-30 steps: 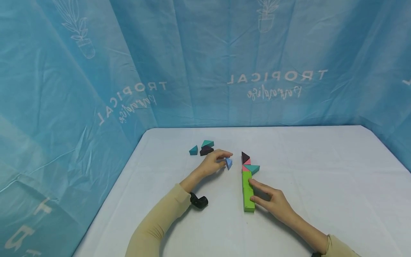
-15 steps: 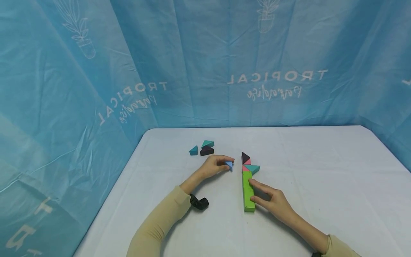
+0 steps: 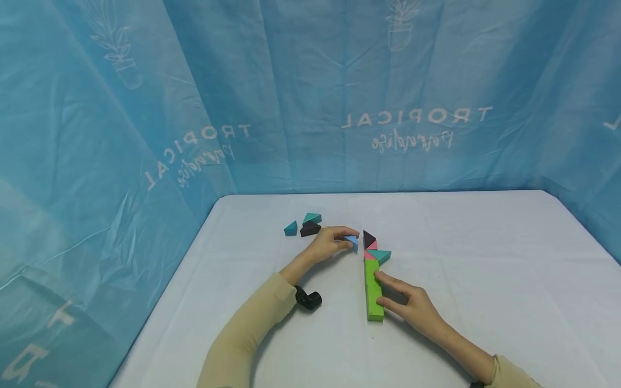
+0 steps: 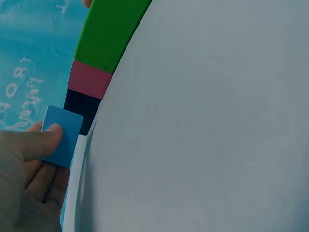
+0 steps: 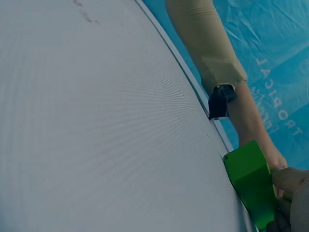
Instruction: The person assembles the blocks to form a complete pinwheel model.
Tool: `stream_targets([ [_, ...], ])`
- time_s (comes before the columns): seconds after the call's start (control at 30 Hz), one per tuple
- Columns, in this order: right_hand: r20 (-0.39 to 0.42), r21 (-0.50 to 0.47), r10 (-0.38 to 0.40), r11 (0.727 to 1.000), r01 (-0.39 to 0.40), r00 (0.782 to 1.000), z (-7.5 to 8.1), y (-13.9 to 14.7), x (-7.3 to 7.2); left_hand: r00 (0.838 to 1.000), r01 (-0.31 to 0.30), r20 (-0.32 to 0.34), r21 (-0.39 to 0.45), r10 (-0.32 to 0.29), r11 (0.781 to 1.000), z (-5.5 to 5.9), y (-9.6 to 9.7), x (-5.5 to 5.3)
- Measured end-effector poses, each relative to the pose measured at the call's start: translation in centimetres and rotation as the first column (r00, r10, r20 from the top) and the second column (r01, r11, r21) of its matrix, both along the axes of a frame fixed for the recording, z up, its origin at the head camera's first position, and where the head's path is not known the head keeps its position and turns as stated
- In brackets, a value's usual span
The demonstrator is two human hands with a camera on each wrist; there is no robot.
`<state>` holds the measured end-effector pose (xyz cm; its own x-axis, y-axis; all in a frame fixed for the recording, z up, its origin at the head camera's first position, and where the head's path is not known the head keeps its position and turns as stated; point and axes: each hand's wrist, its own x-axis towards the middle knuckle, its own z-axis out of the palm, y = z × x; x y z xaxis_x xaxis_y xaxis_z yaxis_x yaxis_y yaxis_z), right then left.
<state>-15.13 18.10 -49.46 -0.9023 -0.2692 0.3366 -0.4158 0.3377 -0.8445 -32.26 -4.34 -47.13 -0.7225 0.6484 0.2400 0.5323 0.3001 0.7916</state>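
Note:
In the head view my left hand point(image 3: 324, 245) pinches a blue triangular block point(image 3: 352, 242) between thumb and fingers. The left wrist view shows the thumb on the blue block's flat side face point(image 4: 65, 140). Just right of it lies a row of blocks: a dark triangle point(image 3: 368, 239), two pink triangles point(image 3: 370, 255), a teal triangle point(image 3: 381, 256) jutting right, and a long green bar point(image 3: 373, 293) nearest me. My right hand point(image 3: 417, 310) rests on the table with the index fingertip and thumb touching the green bar's right side.
Behind and left of the left hand lie a blue-teal triangle point(image 3: 291, 229), a dark block point(image 3: 310, 229) and a teal triangle point(image 3: 312, 218). A white cloth covers the table point(image 3: 461, 258). Blue printed curtains point(image 3: 291, 97) hang at the back and sides.
My left hand has taken hold of the blue triangular block and carried it right, closer to the dark triangle. The right hand stays at the green bar.

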Motion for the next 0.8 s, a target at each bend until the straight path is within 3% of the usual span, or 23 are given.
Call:
stream_targets([
  [0.3,0.000,-0.001,-0.005,1.000,0.005,1.000,-0.10,-0.04,-0.05,0.999,-0.003,-0.036,-0.047,0.001,0.999,-0.81,0.81,-0.10],
  [0.5,-0.012,-0.004,0.002,1.000,-0.002,1.000,-0.03,0.04,-0.04,0.999,-0.022,-0.038,-0.006,0.022,1.000,-0.58,0.05,-0.26],
  [0.8,-0.005,-0.007,0.003,1.000,-0.003,1.000,-0.08,0.04,-0.01,0.995,-0.099,-0.036,-0.021,0.098,0.995,-0.80,0.53,-0.13],
])
